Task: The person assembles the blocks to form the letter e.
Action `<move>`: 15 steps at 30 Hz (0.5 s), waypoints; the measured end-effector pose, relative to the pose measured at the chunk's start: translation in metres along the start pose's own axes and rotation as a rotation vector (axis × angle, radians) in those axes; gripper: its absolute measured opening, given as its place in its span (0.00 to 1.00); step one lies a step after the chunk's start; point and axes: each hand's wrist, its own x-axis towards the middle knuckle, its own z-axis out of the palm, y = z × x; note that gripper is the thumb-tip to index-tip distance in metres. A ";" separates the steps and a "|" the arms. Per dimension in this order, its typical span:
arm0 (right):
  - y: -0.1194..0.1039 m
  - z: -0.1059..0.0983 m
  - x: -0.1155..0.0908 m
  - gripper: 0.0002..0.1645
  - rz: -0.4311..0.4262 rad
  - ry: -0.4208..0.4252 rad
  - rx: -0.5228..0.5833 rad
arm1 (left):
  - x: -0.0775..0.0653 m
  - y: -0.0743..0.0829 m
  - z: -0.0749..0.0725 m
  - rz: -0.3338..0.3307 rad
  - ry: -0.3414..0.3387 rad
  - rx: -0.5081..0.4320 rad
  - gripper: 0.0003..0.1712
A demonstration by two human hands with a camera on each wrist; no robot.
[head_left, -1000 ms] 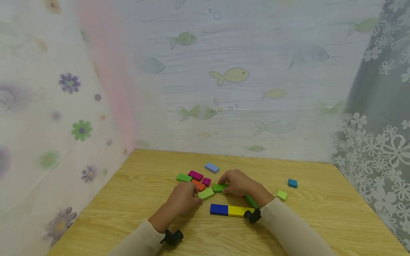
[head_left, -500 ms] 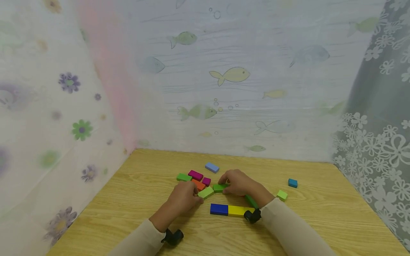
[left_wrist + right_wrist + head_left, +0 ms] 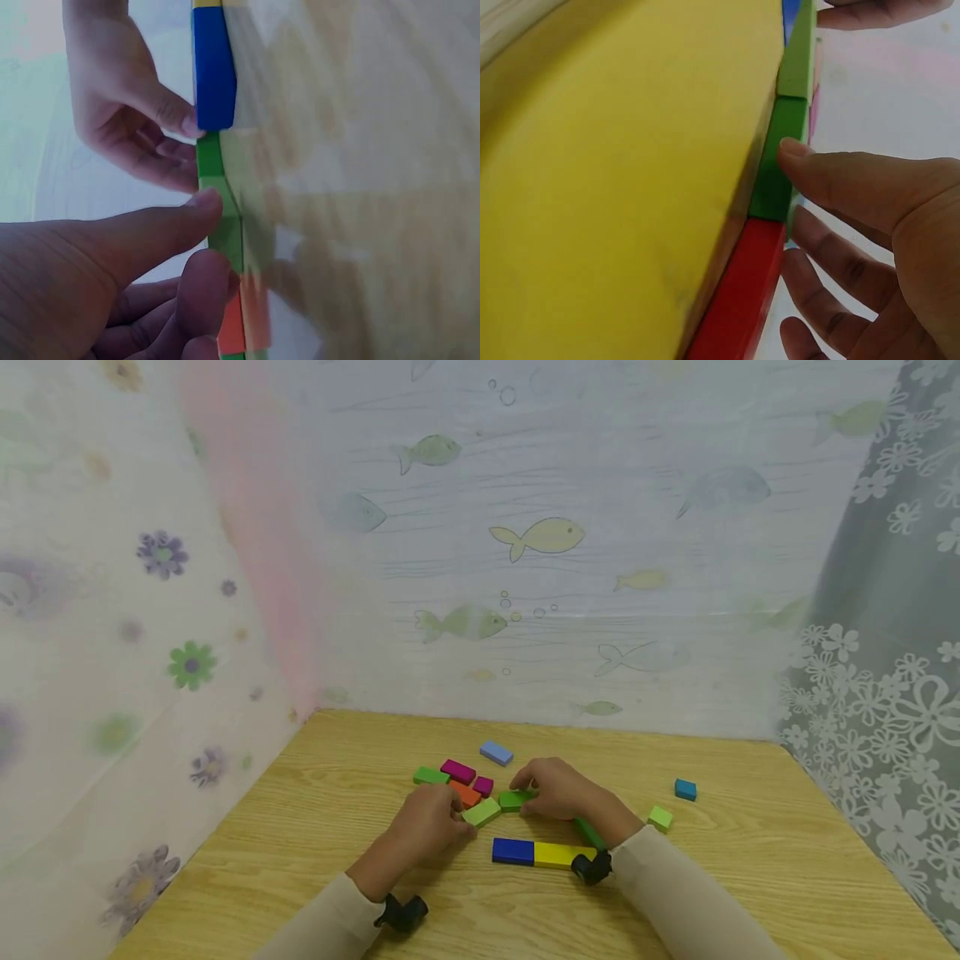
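In the head view, my left hand [image 3: 423,827] pinches the near end of a light green block [image 3: 482,814] between thumb and fingers. The thumb and fingers of my right hand [image 3: 561,789] pinch a green block [image 3: 513,801] whose left end meets the light green one. Continuing the row, a red block [image 3: 739,292] abuts the green block in the right wrist view; in the head view my hand covers it. Another green block [image 3: 589,833] shows partly beneath my right wrist. Nearer to me, a dark blue block [image 3: 513,852] and a yellow block [image 3: 557,856] lie end to end.
Behind my left hand lie an orange block [image 3: 466,794], a green block [image 3: 431,776] and two magenta blocks [image 3: 457,771]. A pale blue block [image 3: 496,752] sits farther back. At the right are a small teal block [image 3: 686,789] and a lime block [image 3: 660,818] on the wooden table [image 3: 750,877].
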 end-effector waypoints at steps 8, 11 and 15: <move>0.005 -0.010 -0.010 0.23 0.058 0.041 0.062 | 0.011 -0.015 -0.008 0.064 -0.027 -0.019 0.09; 0.012 -0.016 -0.018 0.22 0.065 0.066 0.071 | 0.014 -0.016 -0.010 0.081 0.005 0.009 0.08; 0.020 -0.023 -0.033 0.21 0.077 0.110 0.093 | 0.020 -0.017 -0.011 0.078 0.052 0.062 0.10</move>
